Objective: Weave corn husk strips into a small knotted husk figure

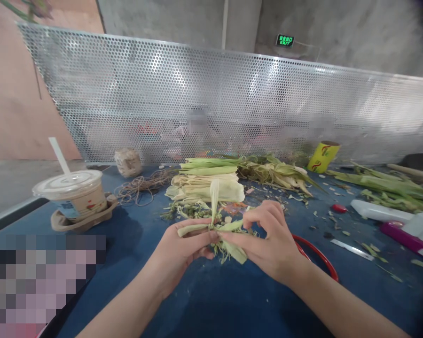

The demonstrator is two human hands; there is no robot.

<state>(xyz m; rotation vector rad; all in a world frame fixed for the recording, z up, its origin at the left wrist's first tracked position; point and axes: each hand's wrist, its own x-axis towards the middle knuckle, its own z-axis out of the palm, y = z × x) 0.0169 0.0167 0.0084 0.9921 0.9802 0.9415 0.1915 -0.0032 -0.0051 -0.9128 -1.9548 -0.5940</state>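
Between my two hands is a small bundle of pale green corn husk strips [234,249], joined at the middle with strips sticking out several ways. My left hand [188,244] pinches it from the left, thumb on top near the joint. From the right, my right hand [271,239] grips another strip of it, thumb and fingers close together. One strip stands upright at the centre. Just beyond lies a stack of flattened corn husks [207,180], green at the back and paler in front. Shredded husk bits [179,210] are scattered before the stack.
At left, a lidded drink cup [79,195] with a straw sits in a cardboard holder [81,220], near tangled twine [144,185]. Red-handled scissors or a red loop [320,256], a blade [352,249], a white-and-purple tool [391,220] and a yellow roll [323,156] lie rightward. A perforated metal screen [215,94] stands behind.
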